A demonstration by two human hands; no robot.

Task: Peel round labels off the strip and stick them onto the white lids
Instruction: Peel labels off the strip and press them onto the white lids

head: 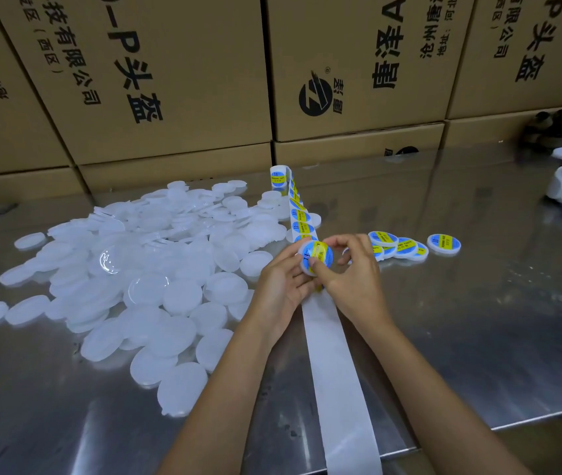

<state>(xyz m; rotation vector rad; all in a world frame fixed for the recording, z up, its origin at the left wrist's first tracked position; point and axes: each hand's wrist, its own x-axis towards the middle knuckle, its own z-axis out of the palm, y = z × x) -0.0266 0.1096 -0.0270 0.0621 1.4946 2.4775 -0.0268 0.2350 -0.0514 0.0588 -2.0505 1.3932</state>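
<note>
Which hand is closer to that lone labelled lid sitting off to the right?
The right hand. It sits just left of the lone labelled lid, past the small cluster of finished lids. The left hand is farther left, holding another lid.

Glossy steel table [478, 303], matt plastic lids [156, 255]

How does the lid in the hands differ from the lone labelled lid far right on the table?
The held lid is gripped by the left hand and tilted up off the table; the lone lid lies flat on the steel table, untouched. The right hand presses on the held lid's label, partly hiding it; the lone lid's label shows whole. Both are round white lids bearing blue-and-yellow labels.
</note>
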